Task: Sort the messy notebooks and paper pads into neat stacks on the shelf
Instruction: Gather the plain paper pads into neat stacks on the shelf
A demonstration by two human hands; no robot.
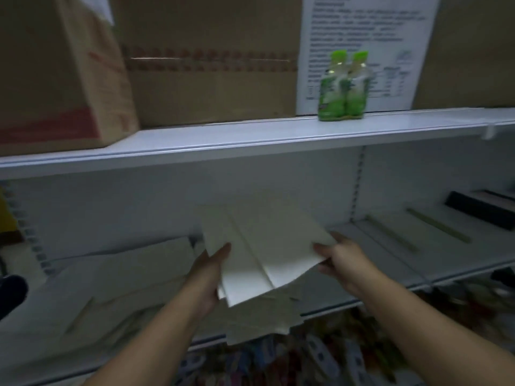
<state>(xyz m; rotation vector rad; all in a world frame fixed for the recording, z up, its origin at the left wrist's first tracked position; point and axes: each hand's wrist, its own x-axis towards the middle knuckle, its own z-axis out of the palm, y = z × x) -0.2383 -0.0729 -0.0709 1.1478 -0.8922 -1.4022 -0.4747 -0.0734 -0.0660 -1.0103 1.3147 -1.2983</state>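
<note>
A fanned bunch of white paper pads (262,246) is held up in front of the middle white shelf (390,285). My left hand (209,277) grips its left edge, thumb on top. The right edge is pinched by my right hand (341,259). More pale pads (117,291) lie loosely spread on the shelf to the left, and one sheet (259,324) hangs over the shelf's front edge under the held bunch. The picture is blurred.
Cardboard boxes (64,79) and two green bottles (342,87) stand on the upper shelf (250,137), with a printed notice (362,37) behind the bottles. To the right lie dark flat items (482,210) and pale pads (404,232). Colourful goods (306,358) fill the shelf below.
</note>
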